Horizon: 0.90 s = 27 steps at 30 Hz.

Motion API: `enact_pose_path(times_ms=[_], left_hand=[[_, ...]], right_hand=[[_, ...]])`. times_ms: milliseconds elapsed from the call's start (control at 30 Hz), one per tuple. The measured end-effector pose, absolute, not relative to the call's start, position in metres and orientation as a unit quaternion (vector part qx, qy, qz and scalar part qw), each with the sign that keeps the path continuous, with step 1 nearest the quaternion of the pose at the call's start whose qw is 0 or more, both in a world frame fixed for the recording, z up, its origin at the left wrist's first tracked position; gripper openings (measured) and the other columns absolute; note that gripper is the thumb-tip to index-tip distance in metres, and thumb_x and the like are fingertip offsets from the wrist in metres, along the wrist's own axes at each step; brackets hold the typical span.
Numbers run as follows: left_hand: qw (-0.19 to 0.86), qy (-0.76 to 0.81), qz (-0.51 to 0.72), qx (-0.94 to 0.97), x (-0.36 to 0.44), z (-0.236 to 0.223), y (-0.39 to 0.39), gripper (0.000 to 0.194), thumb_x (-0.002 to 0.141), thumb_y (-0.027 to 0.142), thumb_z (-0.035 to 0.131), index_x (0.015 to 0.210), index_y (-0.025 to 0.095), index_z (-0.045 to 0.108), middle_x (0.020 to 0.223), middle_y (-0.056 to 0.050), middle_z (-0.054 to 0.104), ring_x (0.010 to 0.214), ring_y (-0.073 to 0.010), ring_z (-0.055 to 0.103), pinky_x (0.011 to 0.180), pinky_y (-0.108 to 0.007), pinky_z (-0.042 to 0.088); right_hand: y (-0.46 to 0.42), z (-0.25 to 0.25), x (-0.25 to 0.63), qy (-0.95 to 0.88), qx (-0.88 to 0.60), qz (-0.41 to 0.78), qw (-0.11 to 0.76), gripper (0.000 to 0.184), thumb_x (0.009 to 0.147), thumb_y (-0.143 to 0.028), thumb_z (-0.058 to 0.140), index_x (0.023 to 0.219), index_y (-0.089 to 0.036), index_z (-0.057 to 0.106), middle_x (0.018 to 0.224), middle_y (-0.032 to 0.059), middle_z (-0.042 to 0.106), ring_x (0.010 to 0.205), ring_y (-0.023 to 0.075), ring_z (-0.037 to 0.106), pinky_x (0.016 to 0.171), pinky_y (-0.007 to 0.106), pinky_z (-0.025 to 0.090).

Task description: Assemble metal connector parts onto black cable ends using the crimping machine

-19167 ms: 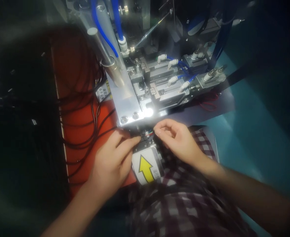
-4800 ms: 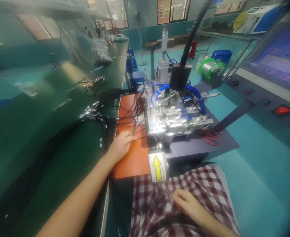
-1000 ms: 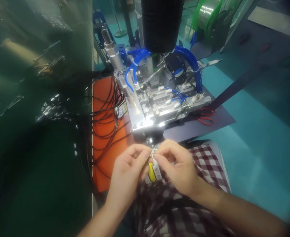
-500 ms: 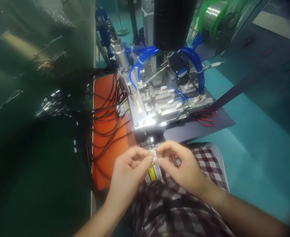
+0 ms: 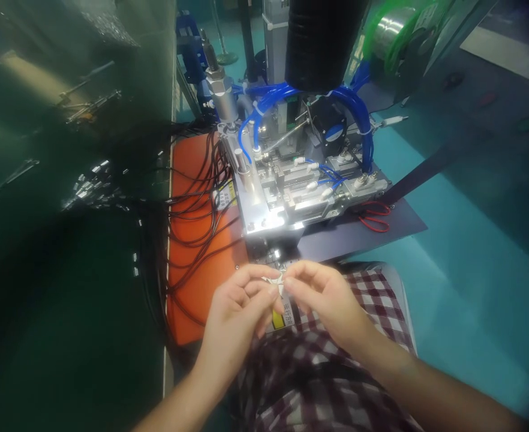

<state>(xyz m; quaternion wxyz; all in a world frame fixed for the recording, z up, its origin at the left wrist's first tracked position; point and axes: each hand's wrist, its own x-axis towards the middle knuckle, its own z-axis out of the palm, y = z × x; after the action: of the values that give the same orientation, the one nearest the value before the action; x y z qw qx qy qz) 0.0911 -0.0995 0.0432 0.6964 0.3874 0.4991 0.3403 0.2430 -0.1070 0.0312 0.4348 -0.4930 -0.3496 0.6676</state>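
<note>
In the head view, a thin, wire-like piece [image 5: 277, 281] is between the fingertips of the two hands, just in front of the metal machine [image 5: 303, 201] and above the label [image 5: 286, 315] with the yellow mark. It is too small and blurred to tell exactly what it is. It looks very light and flexible, likely easy to bend or damage, so a gentle fingertip pinch close to its end would suit it better than a full grasp.

The right hand [image 5: 330, 294] comes in from the right, its thumb and index finger closed in a pinch on the piece. The left hand [image 5: 240, 303] faces it, fingers curled, with index finger and thumb at the piece; whether they actually grip it cannot be told. The fingertips of both hands almost meet, and the forearms angle inward over the checked cloth [image 5: 286, 390]. Black cables [image 5: 197, 243] lie across the orange panel [image 5: 186, 159] beside the left hand.
</note>
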Motion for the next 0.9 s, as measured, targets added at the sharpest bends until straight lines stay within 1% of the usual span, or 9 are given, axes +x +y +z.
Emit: enact_pose_path(times_ms=[167, 233, 333, 467, 600, 700, 733, 800, 900], left_hand=[[0.691, 0.496, 0.340, 0.401, 0.090, 0.043, -0.101, 0.016, 0.086, 0.027, 0.061, 0.098, 0.017, 0.056, 0.062, 0.003, 0.063, 0.041, -0.0023, 0.038, 0.044, -0.015, 0.029], [0.676, 0.511, 0.333, 0.413, 0.091, 0.044, -0.102, 0.018, 0.086, 0.029, 0.062, 0.098, 0.018, 0.055, 0.061, 0.003, 0.063, 0.041, -0.0026, 0.038, 0.044, -0.015, 0.029], [0.662, 0.520, 0.320, 0.435, 0.093, 0.047, -0.103, 0.018, 0.085, 0.029, 0.063, 0.096, 0.018, 0.054, 0.060, 0.003, 0.062, 0.042, -0.0035, 0.039, 0.043, -0.015, 0.028], [0.661, 0.509, 0.312, 0.454, 0.094, 0.048, -0.103, 0.019, 0.084, 0.027, 0.063, 0.096, 0.018, 0.052, 0.059, 0.003, 0.063, 0.042, -0.0044, 0.039, 0.043, -0.016, 0.029], [0.670, 0.489, 0.291, 0.477, 0.092, 0.047, -0.103, 0.023, 0.085, 0.028, 0.061, 0.103, 0.020, 0.050, 0.062, 0.002, 0.063, 0.046, -0.0065, 0.045, 0.045, -0.018, 0.033], [0.680, 0.468, 0.255, 0.504, 0.091, 0.048, -0.104, 0.024, 0.086, 0.027, 0.061, 0.106, 0.022, 0.048, 0.062, 0.003, 0.063, 0.055, -0.0095, 0.053, 0.053, -0.019, 0.039], [0.680, 0.462, 0.242, 0.515, 0.091, 0.049, -0.104, 0.024, 0.086, 0.026, 0.060, 0.106, 0.022, 0.047, 0.062, 0.003, 0.062, 0.057, -0.0099, 0.053, 0.055, -0.019, 0.040], [0.681, 0.456, 0.220, 0.529, 0.091, 0.050, -0.105, 0.025, 0.085, 0.025, 0.061, 0.105, 0.023, 0.046, 0.061, 0.004, 0.062, 0.056, -0.0091, 0.051, 0.054, -0.018, 0.038], [0.702, 0.457, 0.192, 0.511, 0.091, 0.051, -0.103, 0.024, 0.084, 0.025, 0.062, 0.100, 0.023, 0.043, 0.058, 0.005, 0.061, 0.048, -0.0068, 0.043, 0.046, -0.016, 0.029]], right_hand=[[-0.106, 0.031, 0.246, -0.353, -0.493, 0.655, 0.451, 0.019, 0.081, -0.033, 0.064, 0.073, -0.016, 0.064, 0.049, -0.0070, 0.045, 0.045, 0.0068, 0.038, 0.045, 0.020, 0.032], [-0.105, 0.032, 0.250, -0.359, -0.498, 0.644, 0.458, 0.020, 0.083, -0.034, 0.062, 0.074, -0.016, 0.065, 0.051, -0.0063, 0.046, 0.046, 0.0071, 0.039, 0.046, 0.021, 0.033], [-0.105, 0.035, 0.257, -0.378, -0.494, 0.640, 0.451, 0.016, 0.081, -0.032, 0.064, 0.076, -0.017, 0.066, 0.054, -0.0057, 0.049, 0.046, 0.0069, 0.038, 0.045, 0.021, 0.033], [-0.104, 0.037, 0.261, -0.398, -0.488, 0.655, 0.416, 0.013, 0.077, -0.029, 0.067, 0.072, -0.017, 0.065, 0.059, -0.0041, 0.053, 0.048, 0.0068, 0.039, 0.044, 0.020, 0.032], [-0.099, 0.033, 0.267, -0.386, -0.465, 0.702, 0.376, 0.013, 0.075, -0.025, 0.064, 0.066, -0.016, 0.062, 0.050, -0.0070, 0.045, 0.045, 0.0062, 0.036, 0.044, 0.020, 0.027], [-0.093, 0.031, 0.274, -0.391, -0.436, 0.750, 0.307, 0.012, 0.073, -0.021, 0.063, 0.064, -0.015, 0.062, 0.048, -0.0072, 0.043, 0.045, 0.0061, 0.033, 0.045, 0.021, 0.024], [-0.092, 0.031, 0.276, -0.403, -0.426, 0.758, 0.285, 0.012, 0.074, -0.022, 0.062, 0.064, -0.015, 0.062, 0.050, -0.0062, 0.046, 0.046, 0.0064, 0.035, 0.045, 0.021, 0.025], [-0.091, 0.032, 0.280, -0.451, -0.413, 0.744, 0.267, 0.012, 0.078, -0.022, 0.062, 0.067, -0.015, 0.062, 0.059, -0.0033, 0.053, 0.053, 0.0083, 0.042, 0.050, 0.022, 0.032], [-0.092, 0.035, 0.283, -0.584, -0.404, 0.642, 0.290, 0.012, 0.085, -0.021, 0.057, 0.074, -0.017, 0.060, 0.071, -0.0005, 0.056, 0.064, 0.0120, 0.049, 0.059, 0.025, 0.039]])
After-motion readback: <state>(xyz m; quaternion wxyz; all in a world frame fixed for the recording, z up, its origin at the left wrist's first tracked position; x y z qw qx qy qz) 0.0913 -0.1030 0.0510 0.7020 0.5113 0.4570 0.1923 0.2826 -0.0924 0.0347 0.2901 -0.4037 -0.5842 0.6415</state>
